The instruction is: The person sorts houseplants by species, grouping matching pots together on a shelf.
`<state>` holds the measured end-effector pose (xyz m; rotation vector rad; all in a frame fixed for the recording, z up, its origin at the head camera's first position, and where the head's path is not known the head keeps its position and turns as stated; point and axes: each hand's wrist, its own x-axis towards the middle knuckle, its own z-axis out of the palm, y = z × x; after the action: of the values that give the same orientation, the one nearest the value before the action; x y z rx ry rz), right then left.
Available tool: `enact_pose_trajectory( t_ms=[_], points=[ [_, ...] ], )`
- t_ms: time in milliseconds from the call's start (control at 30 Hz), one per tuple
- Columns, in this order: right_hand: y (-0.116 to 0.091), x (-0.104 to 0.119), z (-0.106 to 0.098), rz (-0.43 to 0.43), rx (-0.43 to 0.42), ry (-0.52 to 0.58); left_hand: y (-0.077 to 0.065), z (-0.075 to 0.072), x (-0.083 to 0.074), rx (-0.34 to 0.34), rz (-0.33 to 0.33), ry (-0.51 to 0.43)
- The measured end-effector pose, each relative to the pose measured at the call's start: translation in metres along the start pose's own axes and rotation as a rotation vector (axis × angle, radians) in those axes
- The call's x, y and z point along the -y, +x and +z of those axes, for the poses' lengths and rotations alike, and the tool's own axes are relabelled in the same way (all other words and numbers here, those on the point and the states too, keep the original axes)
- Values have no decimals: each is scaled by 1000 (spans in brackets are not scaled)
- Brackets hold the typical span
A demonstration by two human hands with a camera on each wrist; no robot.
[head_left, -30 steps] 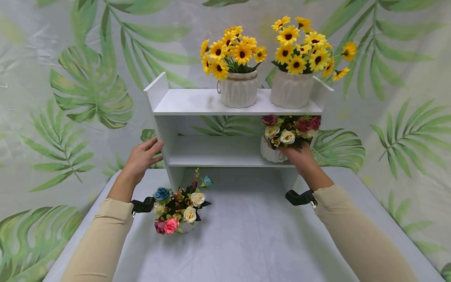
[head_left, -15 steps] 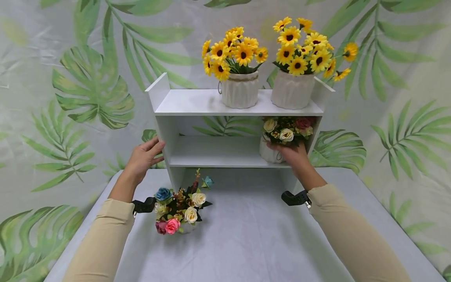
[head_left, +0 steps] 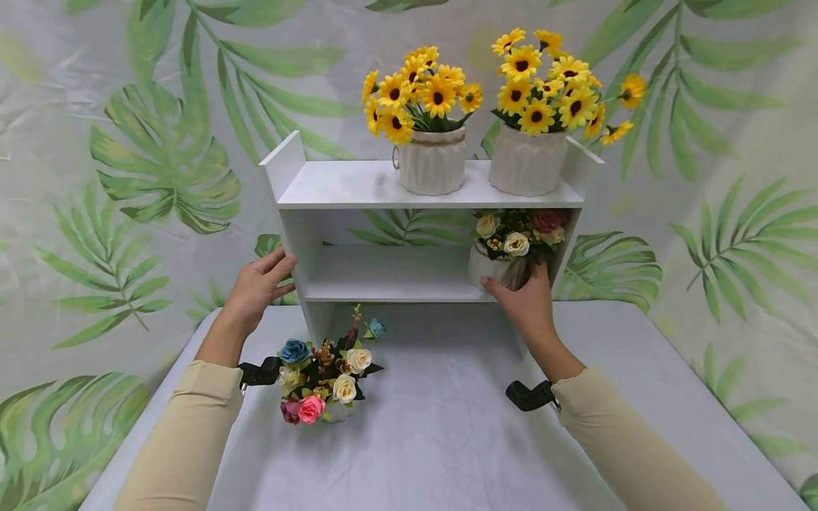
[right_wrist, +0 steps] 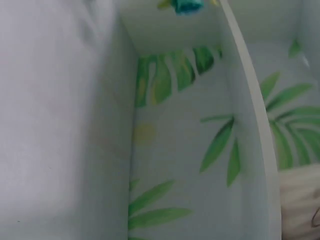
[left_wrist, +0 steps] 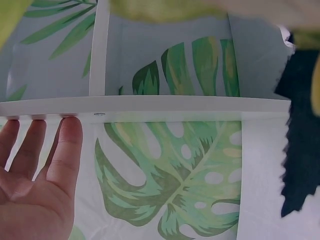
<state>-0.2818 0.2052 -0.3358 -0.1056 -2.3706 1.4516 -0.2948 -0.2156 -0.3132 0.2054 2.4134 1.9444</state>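
My left hand is at the left side of a white shelf. In the left wrist view its straight fingertips touch the shelf panel's edge. On the middle shelf, at the right end, stands a whitish flowerpot of cream and dusky-red roses, close to the side panel. My right hand holds this pot low down, thumb across its front and fingers at its right side, partly hidden. The right wrist view catches only a bit of the pot, not the hand.
Two pots of yellow sunflowers stand on the top board. A pot of blue, cream and pink roses is on the white-covered table, below the left hand. A leaf-patterned cloth hangs behind.
The rose pot has gone deeper into the middle shelf, its blooms now under the top board. My right hand has shifted slightly left and lower on the pot. The left hand stays put.
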Motion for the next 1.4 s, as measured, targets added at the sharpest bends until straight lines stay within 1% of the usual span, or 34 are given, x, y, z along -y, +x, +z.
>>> enact_pose_trajectory(
  t_ms=[133, 233, 333, 433, 500, 533, 600, 633, 667, 733, 800, 900, 1000, 1067, 1100, 1233, 1333, 1400],
  points=[
    [-17, -3, 3, -168, -172, 63, 0, 0, 1, 0, 3, -1],
    [-30, -5, 6, -307, -277, 118, 0, 0, 1, -2, 1, 0],
    [-43, -10, 12, -458, -373, 129, 0, 0, 1, -6, 2, 0],
    [-54, -19, 23, -615, -430, 146, 0, 1, 1, -8, 4, 1],
    [-61, -25, 30, -724, -415, 166, 0, 2, 0, -5, 5, 1],
    [-63, -28, 35, -778, -385, 180, 0, 2, 0, -3, 5, 1],
    [-67, -33, 43, -863, -295, 198, 0, 2, -1, -1, 6, -1],
    [-69, -35, 47, -889, -234, 201, -1, 2, -1, -1, 6, -1],
    [-72, -38, 51, -898, -169, 195, -1, 2, -1, -1, 6, -2],
    [-77, -43, 59, -871, -34, 175, -2, 1, -1, -2, 6, -3],
    [-84, -49, 66, -809, 100, 147, -2, 1, -1, 0, 6, -4],
    [-94, -55, 77, -669, 292, 69, -2, 0, -1, 8, 6, -7],
    [-102, -57, 86, -528, 439, -13, 1, 3, -1, 22, 12, -12],
    [-105, -56, 96, -446, 511, -52, 2, 3, 0, 28, 16, -11],
    [-106, -54, 102, -419, 541, -70, 3, 3, 0, 30, 17, -10],
    [-114, -47, 128, -338, 646, -90, 3, 0, 2, 22, 14, -5],
    [-119, -43, 144, -309, 691, -95, 3, -1, 4, 20, 14, -7],
    [-122, -41, 152, -277, 693, -96, 3, 0, 4, 21, 12, -6]
  ],
)
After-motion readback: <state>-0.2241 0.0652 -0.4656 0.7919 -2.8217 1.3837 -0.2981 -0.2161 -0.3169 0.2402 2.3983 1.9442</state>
